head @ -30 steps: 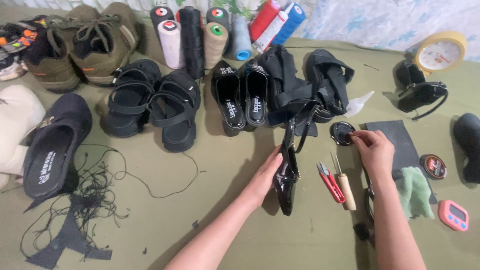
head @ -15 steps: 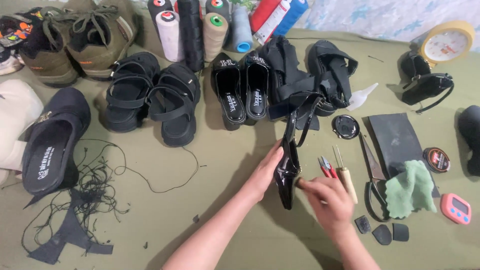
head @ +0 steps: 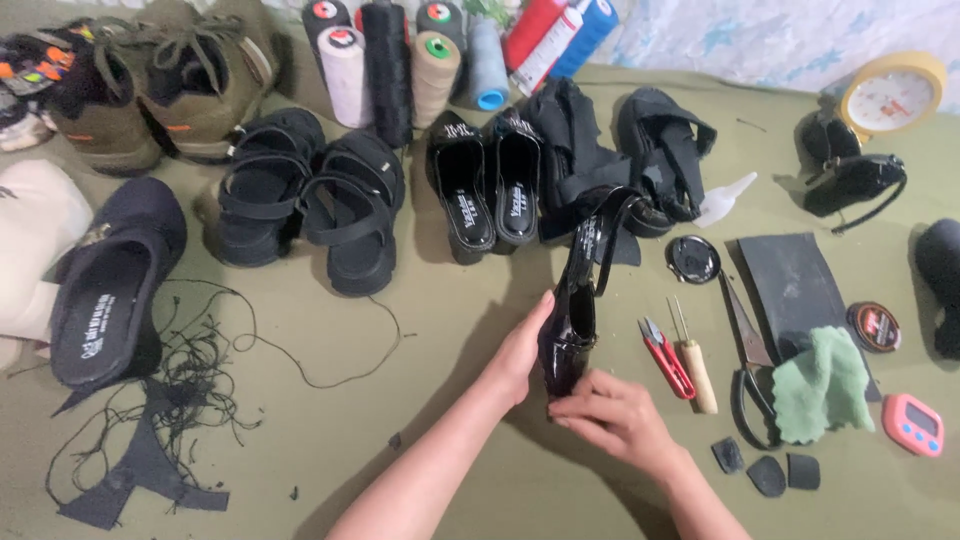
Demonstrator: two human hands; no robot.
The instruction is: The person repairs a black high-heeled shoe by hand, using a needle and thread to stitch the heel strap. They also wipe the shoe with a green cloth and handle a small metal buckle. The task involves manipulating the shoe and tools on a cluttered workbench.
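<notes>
Both grips clasp the glossy black shoe [head: 575, 320]: the left hand [head: 520, 355] cups its left side, the right hand [head: 610, 415] pinches its near end. Its long axis runs away from the person, straps toward the black sandals [head: 665, 165], on the green counter [head: 400, 450]. Forearms converge from below.

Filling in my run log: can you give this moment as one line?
left hand: holds black shoe | right hand: grips shoe's near end | beside: red snips, awl, scissors
</notes>
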